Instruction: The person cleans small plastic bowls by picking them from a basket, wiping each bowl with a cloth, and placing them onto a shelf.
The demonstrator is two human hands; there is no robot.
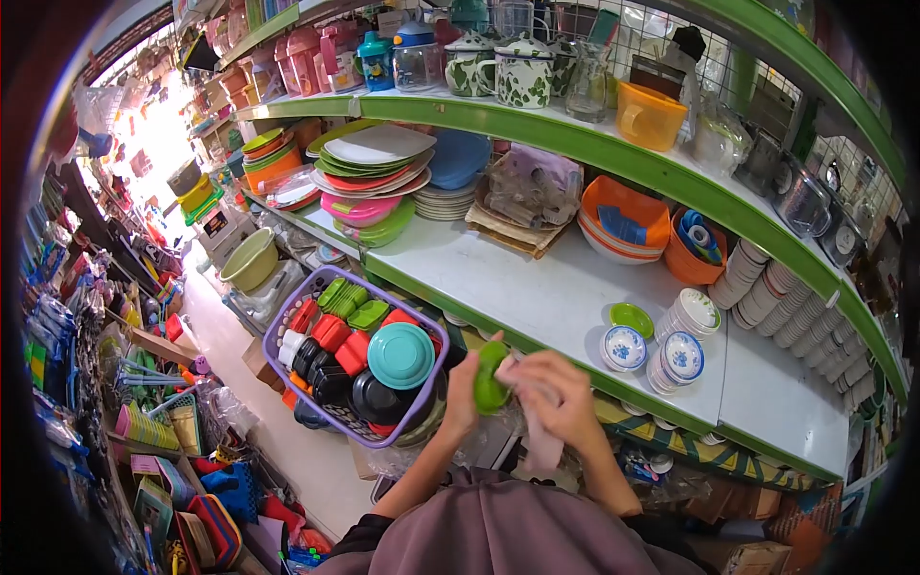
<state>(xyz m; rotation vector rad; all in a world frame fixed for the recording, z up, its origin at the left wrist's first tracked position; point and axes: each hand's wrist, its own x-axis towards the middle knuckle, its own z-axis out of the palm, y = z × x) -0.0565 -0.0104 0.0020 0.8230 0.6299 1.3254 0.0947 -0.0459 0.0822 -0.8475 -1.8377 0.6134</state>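
My left hand (462, 395) grips a small lime-green dish (491, 377) by its side, in front of the shelf edge. A pale pinkish cloth (543, 448) is bunched in my right hand (563, 395) and hangs down below it. The cloth's upper end lies against the dish. On the white shelf to the right sit another small green dish (632, 319), a white bowl with blue flowers (624, 348), and stacks of similar small bowls (681, 356).
A purple basket (441, 347) of colourful plastic ware stands left of my hands. Stacked plates (376, 158), orange bowls (623, 218) and rows of white cups (781, 302) fill the shelf's back. Mugs (524, 73) stand above. Goods crowd the aisle floor (230, 345) at left.
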